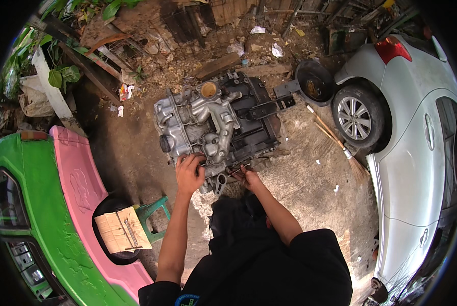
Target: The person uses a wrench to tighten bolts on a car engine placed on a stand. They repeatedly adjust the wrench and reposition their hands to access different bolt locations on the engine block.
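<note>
A grey metal car engine [220,120] lies on the ground in front of me, with silver curved intake pipes and a round port on its far side. My left hand [189,172] rests on its near left corner, fingers apart and bent over the metal. At the near edge, right of a silver bracket with a slot [220,184], my right hand [247,178] has its fingers closed together against the engine's lower side. Whatever those fingers hold, if anything, is too small and shaded to make out. A black bracket arm [266,108] sticks out from the engine's right side.
A silver car [407,168] stands on the right, a green and pink vehicle [80,188] on the left. Beside the left wheel, cardboard [108,234] carries long metal tools near a green stool [154,214]. A black basin [315,81] and a broom [335,137] lie right of the engine.
</note>
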`<state>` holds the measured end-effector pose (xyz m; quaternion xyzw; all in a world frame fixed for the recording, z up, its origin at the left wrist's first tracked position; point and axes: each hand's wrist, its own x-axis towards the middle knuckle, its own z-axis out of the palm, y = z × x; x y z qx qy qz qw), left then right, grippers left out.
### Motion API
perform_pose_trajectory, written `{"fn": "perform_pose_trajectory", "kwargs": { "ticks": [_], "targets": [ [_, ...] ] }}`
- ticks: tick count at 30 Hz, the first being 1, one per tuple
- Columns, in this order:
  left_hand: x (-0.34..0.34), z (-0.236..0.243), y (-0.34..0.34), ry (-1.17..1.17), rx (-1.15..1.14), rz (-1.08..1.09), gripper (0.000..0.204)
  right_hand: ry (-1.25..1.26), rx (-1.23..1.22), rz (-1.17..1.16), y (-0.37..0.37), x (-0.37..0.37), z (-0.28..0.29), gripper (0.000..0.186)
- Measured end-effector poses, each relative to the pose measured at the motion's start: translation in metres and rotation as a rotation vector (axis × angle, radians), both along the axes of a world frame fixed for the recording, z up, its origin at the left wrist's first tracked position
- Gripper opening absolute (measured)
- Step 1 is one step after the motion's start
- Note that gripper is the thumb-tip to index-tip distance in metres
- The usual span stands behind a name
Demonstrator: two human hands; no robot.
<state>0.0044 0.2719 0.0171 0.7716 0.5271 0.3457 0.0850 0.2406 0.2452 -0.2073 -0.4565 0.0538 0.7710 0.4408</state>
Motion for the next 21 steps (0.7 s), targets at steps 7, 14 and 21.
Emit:
{"fn": "perform_pose_trajectory", "kwargs": {
  "ticks": [7,14,21],
  "targets": [
    [0.0,0.001,-0.001,-0.002,-0.003,-0.001,0.025,-0.257,0.061,-0.036,0.01,-0.03,0.002,0.033],
    [-0.001,-0.001,0.0,0.004,-0.003,-0.001,0.025,-0.624,0.174,0.128,0.01,-0.026,0.03,0.021],
    [0.001,0.0,0.0,0.005,-0.001,0.005,0.025,-0.927,0.201,0.352,0.014,-0.03,0.025,0.017]
  ]
}}
